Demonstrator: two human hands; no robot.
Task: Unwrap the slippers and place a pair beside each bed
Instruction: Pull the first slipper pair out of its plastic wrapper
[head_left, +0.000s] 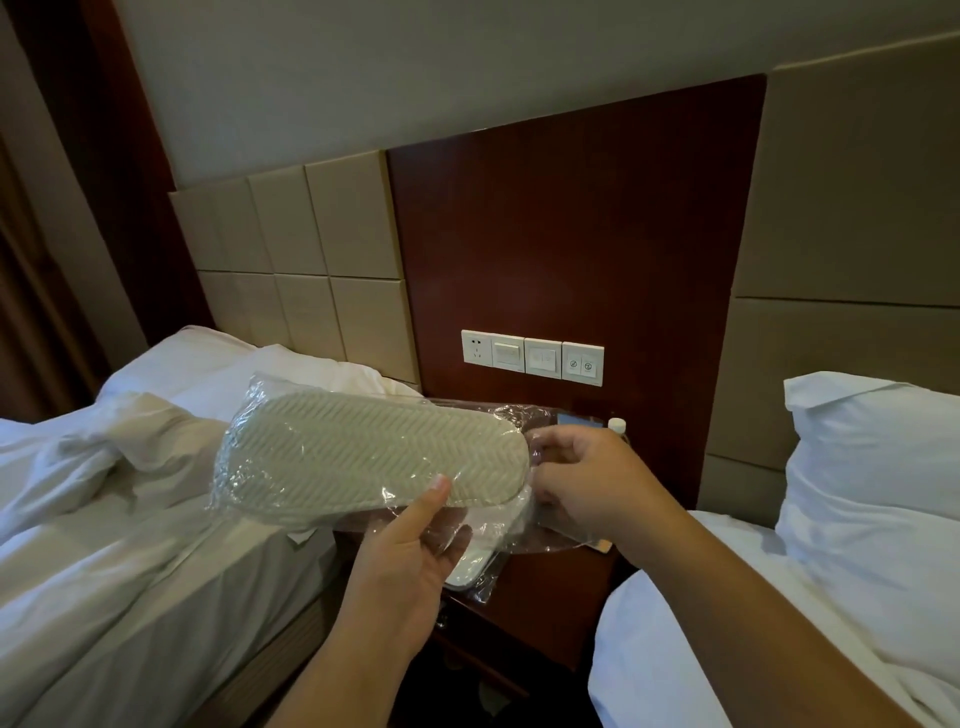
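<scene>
Gripping the wrapped slippers (371, 449) sole-up in the left hand (410, 561), thumb over the sole, above the left edge of the nightstand (545, 597), and pinching the loose plastic wrap (511, 418) at its right end with the right hand (587, 480), seemingly steadying the pack for tearing open.

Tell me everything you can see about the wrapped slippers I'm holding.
The slipper pack is wrapped in clear, crinkled plastic. A pale grey-beige sole with a herringbone tread faces up. It lies roughly level, left to right, above the nightstand. The left hand grips its near edge, thumb on top; the right hand pinches the plastic at its right end.
</scene>
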